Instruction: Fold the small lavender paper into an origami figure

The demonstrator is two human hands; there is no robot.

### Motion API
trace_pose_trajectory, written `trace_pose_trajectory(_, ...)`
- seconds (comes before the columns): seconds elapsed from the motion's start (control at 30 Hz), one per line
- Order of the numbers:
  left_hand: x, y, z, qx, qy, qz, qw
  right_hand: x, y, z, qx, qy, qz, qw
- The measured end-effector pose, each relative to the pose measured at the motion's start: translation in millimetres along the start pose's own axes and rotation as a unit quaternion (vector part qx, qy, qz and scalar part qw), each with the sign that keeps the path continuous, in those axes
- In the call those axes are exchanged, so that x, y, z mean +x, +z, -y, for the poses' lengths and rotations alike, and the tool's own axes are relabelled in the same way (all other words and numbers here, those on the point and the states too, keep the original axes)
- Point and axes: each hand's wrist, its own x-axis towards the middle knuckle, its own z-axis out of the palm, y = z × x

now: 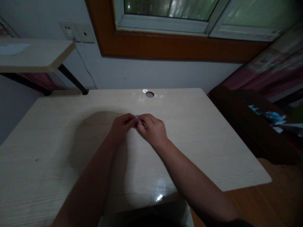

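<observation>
Near the middle of the far edge of the wood-grain desk (pixel 203 138), the left hand (pixel 120 126) and right hand (pixel 153 128) together pinch a small purplish object (pixel 136 119) (mostly hidden); beyond, a round cable hole (pixel 149 94), and a raised shelf (pixel 46 53) over the far-left corner.

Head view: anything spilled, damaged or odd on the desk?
One minor thing: a small dark mark on the desktop, toward its left side, stands out against the pale wood grain; stain or chip, I can't tell. The small purplish item pinched between both hands is mostly hidden, so I can't judge its condition.
</observation>
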Motion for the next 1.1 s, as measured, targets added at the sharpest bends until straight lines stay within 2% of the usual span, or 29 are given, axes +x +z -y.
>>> trace_pose_trajectory(0.3, -1, 0.1, 0, -0.063, -0.017, 0.005, 0.998, 0, -2, 1, -0.003, -0.016, 0.012, 1.0)
trace_pose_trajectory(0.7, -3, -0.3, -10, -0.052, -0.038, 0.0, 0.998, 0, -3, 1, 0.029, -0.01, 0.039, 0.999)
trace_pose_trajectory(0.83, -2, 0.9, -12, -0.038, -0.044, -0.011, 0.998, 1, -2, 1, 0.063, -0.003, 0.029, 0.998)
trace_pose_trajectory(0.93, -1, 1.4, -12, -0.039, -0.043, -0.015, 0.998, 2, -2, 0, 0.126, 0.024, 0.003, 0.992)
trace_pose_trajectory(1.1, 0, 1.8, -11, -0.058, -0.025, 0.007, 0.998, 2, -1, -2, 0.212, 0.118, -0.033, 0.969)
